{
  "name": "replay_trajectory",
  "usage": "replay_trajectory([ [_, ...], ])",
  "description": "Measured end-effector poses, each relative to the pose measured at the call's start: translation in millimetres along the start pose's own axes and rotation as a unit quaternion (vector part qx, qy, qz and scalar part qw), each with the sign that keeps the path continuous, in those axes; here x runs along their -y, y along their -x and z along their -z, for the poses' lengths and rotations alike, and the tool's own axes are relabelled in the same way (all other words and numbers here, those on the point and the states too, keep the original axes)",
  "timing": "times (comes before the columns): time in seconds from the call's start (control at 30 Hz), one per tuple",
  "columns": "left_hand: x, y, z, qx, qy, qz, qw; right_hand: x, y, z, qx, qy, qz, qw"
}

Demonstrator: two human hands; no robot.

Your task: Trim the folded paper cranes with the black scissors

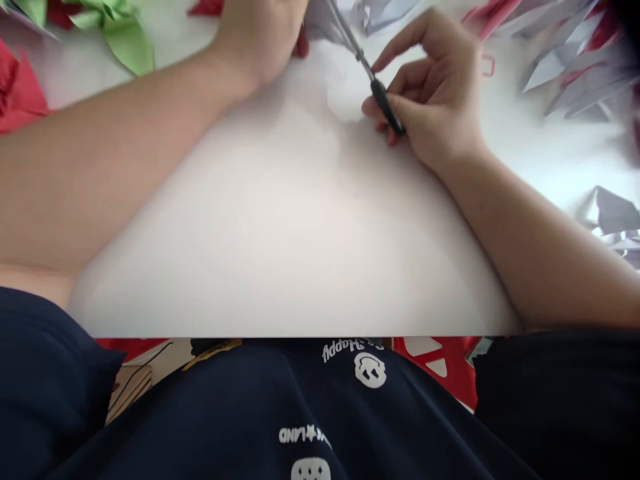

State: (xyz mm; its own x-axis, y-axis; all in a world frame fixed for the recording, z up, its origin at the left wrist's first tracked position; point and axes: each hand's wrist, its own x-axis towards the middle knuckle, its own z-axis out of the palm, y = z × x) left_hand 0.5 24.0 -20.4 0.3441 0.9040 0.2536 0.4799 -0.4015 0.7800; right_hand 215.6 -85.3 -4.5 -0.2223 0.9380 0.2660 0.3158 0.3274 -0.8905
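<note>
My right hand [435, 93] grips a pair of scissors [383, 103] by the black handle, seen nearly edge-on. Their metal blades slant up and left, out past the top edge of the view. The hand's index finger is bent beside the shank, and the thumb presses on the handle. My left hand [265, 40] is at the top, left of the blades and partly cut off. One fingertip shows at its right side; the other fingers are hidden. Greyish-white, blurred material [323, 27] lies between that hand and the blades; I cannot tell whether the hand holds it.
The white table [280, 247] ends at a front edge close to my body. Green folded paper [127, 40] and red folded paper [20, 90] lie at left. Silvery and red paper pieces [575, 67] crowd the upper right, with a silvery piece [613, 210] below them.
</note>
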Motion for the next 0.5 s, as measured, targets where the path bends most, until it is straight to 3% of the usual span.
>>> replay_trajectory([
  [0.13,-8,3,1,0.008,0.001,-0.097,0.995,-4,-2,1,0.010,-0.035,-0.035,0.999],
  [0.37,4,-1,1,0.019,0.059,-0.139,0.988,-3,-1,0,0.018,-0.049,-0.066,0.997],
  [0.5,6,0,-2,-0.010,0.065,-0.138,0.988,-2,-1,1,0.022,-0.057,-0.066,0.996],
])
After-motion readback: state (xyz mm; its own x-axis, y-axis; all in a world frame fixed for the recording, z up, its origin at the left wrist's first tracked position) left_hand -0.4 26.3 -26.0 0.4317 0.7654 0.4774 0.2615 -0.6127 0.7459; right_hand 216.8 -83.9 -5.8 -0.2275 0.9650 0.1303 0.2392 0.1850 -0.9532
